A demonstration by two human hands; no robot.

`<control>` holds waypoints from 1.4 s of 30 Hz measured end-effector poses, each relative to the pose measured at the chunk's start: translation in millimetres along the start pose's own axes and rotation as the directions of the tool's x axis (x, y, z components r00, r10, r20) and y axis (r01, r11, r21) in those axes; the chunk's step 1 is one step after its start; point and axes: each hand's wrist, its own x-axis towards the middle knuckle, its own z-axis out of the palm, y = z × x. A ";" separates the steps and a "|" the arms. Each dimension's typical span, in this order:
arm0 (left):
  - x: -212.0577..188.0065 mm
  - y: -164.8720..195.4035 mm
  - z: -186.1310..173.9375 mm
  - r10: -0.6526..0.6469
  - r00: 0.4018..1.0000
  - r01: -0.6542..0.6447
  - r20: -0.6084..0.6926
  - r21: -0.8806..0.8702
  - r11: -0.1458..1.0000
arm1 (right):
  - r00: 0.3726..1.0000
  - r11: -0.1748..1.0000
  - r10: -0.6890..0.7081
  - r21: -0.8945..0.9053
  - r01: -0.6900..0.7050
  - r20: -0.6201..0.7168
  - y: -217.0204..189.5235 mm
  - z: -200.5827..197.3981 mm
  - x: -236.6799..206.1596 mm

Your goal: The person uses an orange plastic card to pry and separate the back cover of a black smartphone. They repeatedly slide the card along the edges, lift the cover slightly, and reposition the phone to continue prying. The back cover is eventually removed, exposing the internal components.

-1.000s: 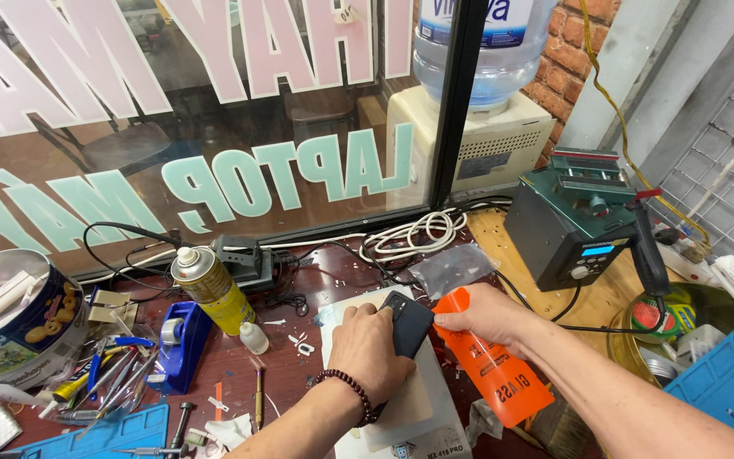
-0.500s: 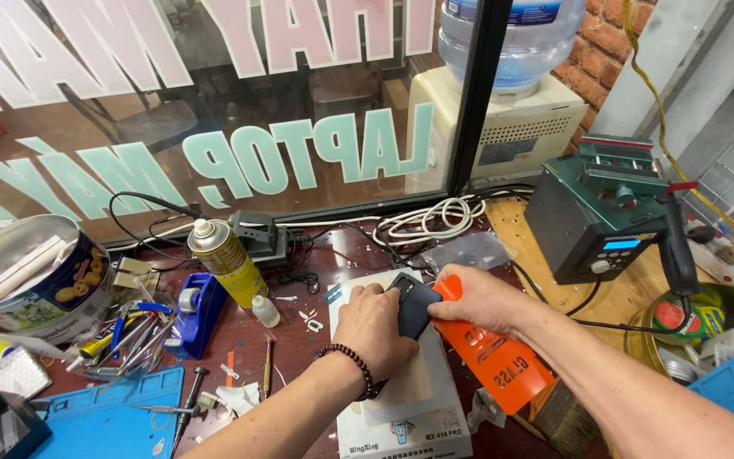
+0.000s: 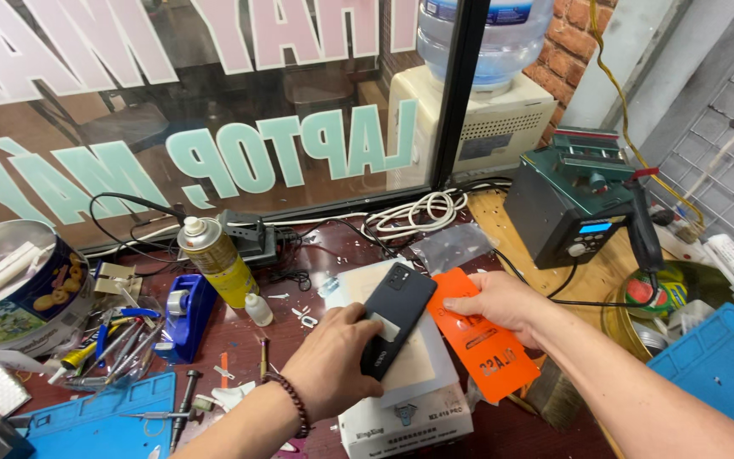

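A black phone (image 3: 394,325) lies face down, tilted, on a white box (image 3: 409,408) at the bench's (image 3: 333,246) near edge. The left hand (image 3: 333,365) grips its lower end, fingers closed and hiding that part. The right hand (image 3: 499,302) pinches an orange packet (image 3: 477,344) just beside the phone. A yellow spray can (image 3: 218,259) stands further left.

The left hand (image 3: 333,361) covers the lower end of the black phone (image 3: 394,319). The water bottle (image 3: 486,38) is cut off by the top edge, and the blue mat (image 3: 724,370) by the right edge.
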 end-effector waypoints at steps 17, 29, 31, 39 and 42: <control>-7.3 -19.5 -0.9 0.142 0.989 -0.143 -0.040 -0.038 0.989 | 0.998 0.997 -0.040 -0.069 0.043 0.042 13.0 14.2 -1.3; -7.7 -2.4 9.0 0.024 0.999 -0.027 -0.044 -0.083 0.996 | 0.997 0.999 0.035 -0.040 -0.033 0.072 -0.3 15.3 -9.4; -4.9 -3.4 7.6 0.005 1.000 -0.007 -0.025 -0.085 0.996 | 0.997 0.998 0.014 -0.068 -0.009 0.074 2.2 15.8 -5.5; -3.7 -1.9 11.0 0.021 0.998 -0.025 -0.061 -0.063 0.998 | 0.996 0.973 -0.083 -0.216 0.077 -0.019 2.3 17.5 3.9; -4.8 2.0 9.6 -0.020 0.998 0.017 -0.065 -0.052 0.999 | 0.985 0.952 -0.171 -0.260 0.162 -0.014 -7.0 16.1 3.4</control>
